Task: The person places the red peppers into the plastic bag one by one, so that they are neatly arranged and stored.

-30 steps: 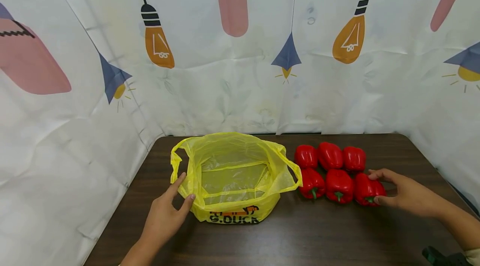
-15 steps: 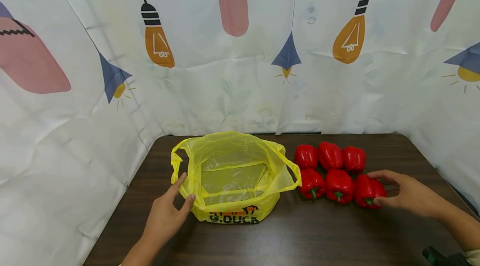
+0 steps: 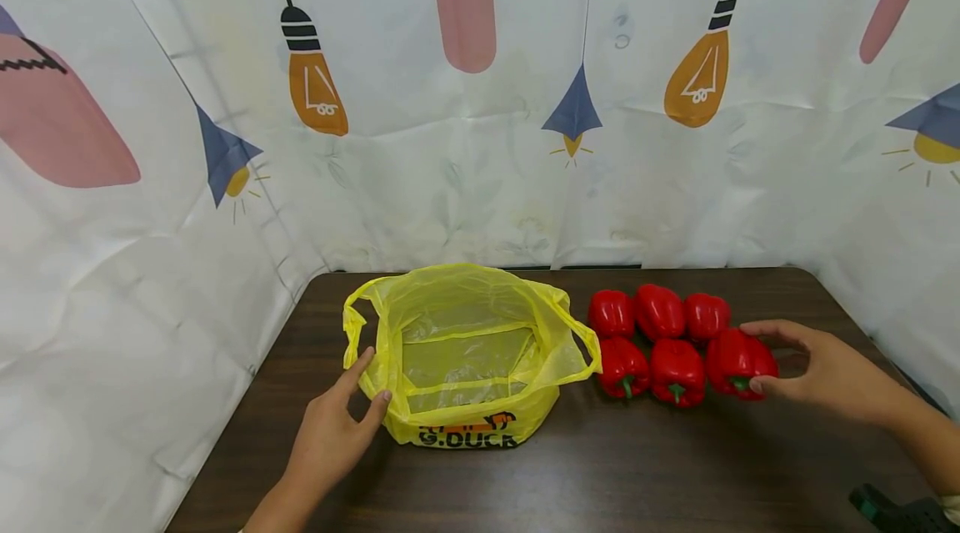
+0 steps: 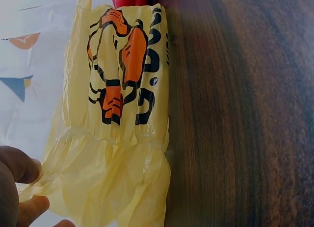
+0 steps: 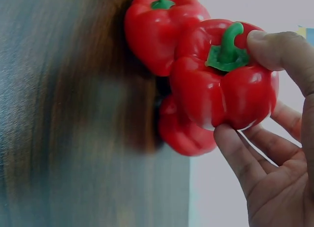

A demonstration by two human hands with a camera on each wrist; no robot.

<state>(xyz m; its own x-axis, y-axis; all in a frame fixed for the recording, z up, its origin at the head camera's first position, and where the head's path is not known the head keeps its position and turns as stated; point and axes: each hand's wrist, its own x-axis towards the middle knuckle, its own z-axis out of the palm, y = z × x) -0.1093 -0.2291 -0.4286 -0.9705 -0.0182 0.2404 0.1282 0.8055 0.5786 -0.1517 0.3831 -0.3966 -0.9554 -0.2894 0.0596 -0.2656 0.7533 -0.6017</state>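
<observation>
Dark wood-grain table (image 3: 600, 475), white lamp-print backdrop (image 3: 465, 183) behind it. The right hand (image 3: 840, 374) has fingers round a red pepper (image 3: 738, 362), maybe lifted, hard to tell, beside five other peppers (image 3: 678, 370); left hand (image 3: 327, 433) pinches the yellow bag (image 3: 536, 420).

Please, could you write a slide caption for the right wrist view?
Right hand holding a red pepper beside other peppers on a dark table.

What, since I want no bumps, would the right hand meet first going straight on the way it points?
Likely the middle front pepper or back right pepper, nudged by the held pepper in the right hand. It seems raised and depth is unclear, so it might pass above.
</observation>
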